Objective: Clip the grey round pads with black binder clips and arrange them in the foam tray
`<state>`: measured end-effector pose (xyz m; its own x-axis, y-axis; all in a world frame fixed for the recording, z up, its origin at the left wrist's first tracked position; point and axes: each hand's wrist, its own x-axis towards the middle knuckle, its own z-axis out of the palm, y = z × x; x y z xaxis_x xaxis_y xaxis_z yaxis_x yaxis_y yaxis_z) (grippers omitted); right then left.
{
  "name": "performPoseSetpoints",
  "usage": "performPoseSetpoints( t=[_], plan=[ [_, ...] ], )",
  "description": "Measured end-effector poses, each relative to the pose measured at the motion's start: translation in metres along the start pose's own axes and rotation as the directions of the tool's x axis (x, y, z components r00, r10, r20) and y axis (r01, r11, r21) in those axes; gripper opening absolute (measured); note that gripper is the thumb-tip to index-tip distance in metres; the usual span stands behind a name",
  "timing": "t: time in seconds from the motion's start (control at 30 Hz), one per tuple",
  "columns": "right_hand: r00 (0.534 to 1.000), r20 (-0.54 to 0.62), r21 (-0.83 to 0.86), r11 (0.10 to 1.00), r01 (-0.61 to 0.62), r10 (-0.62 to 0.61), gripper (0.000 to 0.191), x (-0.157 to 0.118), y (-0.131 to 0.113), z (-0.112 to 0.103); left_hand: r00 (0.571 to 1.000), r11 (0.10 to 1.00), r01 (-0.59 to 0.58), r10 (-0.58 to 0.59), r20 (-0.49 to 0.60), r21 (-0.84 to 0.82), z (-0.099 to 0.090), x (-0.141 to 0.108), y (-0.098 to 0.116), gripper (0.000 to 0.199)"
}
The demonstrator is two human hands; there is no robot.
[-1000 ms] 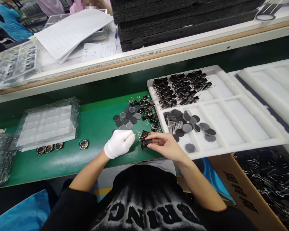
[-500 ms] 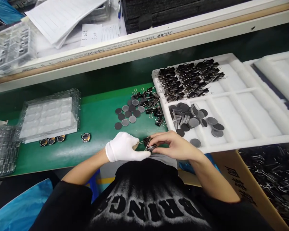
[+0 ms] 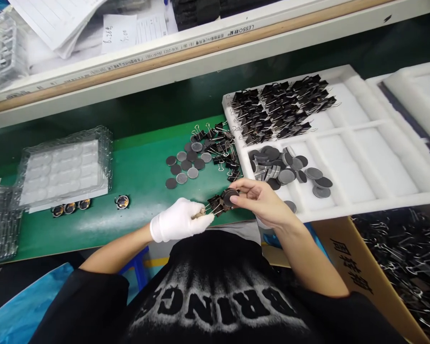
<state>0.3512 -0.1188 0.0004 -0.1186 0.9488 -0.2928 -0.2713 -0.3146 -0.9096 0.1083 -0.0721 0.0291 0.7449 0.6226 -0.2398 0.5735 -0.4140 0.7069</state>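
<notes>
My left hand (image 3: 179,220), in a white glove, is closed on the wire handles of black binder clips (image 3: 215,205) just above the table's front edge. The exact number of clips in this grip is hard to tell. A round dark disc (image 3: 231,197) sits against the clips' jaw end, pinched between the thumb and fingers of my bare right hand (image 3: 263,203). Beyond my hands, loose grey and black discs (image 3: 192,173) lie on the green table beside a heap of binder clips (image 3: 224,148).
A white foam tray (image 3: 349,210) at right holds rows of binder clips (image 3: 272,112) and piled discs (image 3: 286,176). Clear plastic trays (image 3: 66,167) are stacked at left, near small round pieces (image 3: 122,201). A cardboard box (image 3: 344,258) of clips stands lower right; a shelf edge (image 3: 186,52) crosses behind.
Both hands have risen slightly, away from my body. The clips and disc have turned, so the disc's flat face now shows. The camera view has shifted a little.
</notes>
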Motion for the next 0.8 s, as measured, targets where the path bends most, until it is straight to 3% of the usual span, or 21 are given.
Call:
performPoseSetpoints(
  t=[0.1,0.3,0.47,0.53,0.6,0.67,0.77,0.8],
  plan=[
    [1.000,-0.010,0.008,1.000,-0.020,0.020,0.029,0.000,0.000,0.003,1.000,0.999,0.011,-0.010,0.022,-0.037,0.004,0.000,-0.003,0.046],
    [0.981,-0.157,0.302,0.951,-0.064,0.116,0.039,-0.002,0.002,0.026,0.997,0.993,0.080,-0.080,0.009,-0.085,0.008,0.004,0.002,0.046],
    [0.972,-0.201,0.308,0.950,-0.054,0.120,0.039,-0.005,0.008,0.032,0.994,0.992,0.109,-0.107,0.031,-0.069,0.006,0.004,0.003,0.046],
    [0.972,-0.215,0.321,0.947,-0.024,0.097,0.039,-0.006,0.012,0.030,0.997,0.998,0.041,-0.037,0.074,-0.046,0.001,0.006,-0.001,0.040],
    [0.964,-0.261,0.370,0.928,0.050,0.052,0.039,-0.006,0.015,0.027,0.990,0.995,-0.099,0.097,0.106,0.015,-0.007,0.014,-0.006,0.037],
    [0.947,-0.320,0.417,0.897,0.146,-0.005,0.035,-0.006,0.017,0.024,0.991,0.974,-0.134,0.131,0.030,0.181,-0.014,0.032,-0.011,0.042],
    [0.913,-0.404,0.423,0.872,0.247,-0.063,0.028,-0.005,0.018,0.023,0.972,0.852,0.087,0.040,-0.230,0.516,-0.018,0.075,-0.016,0.047],
    [0.908,-0.416,0.422,0.873,0.245,-0.053,0.027,-0.005,0.017,0.023,0.963,0.794,0.125,0.046,-0.265,0.594,-0.019,0.090,-0.018,0.050]
  ],
)
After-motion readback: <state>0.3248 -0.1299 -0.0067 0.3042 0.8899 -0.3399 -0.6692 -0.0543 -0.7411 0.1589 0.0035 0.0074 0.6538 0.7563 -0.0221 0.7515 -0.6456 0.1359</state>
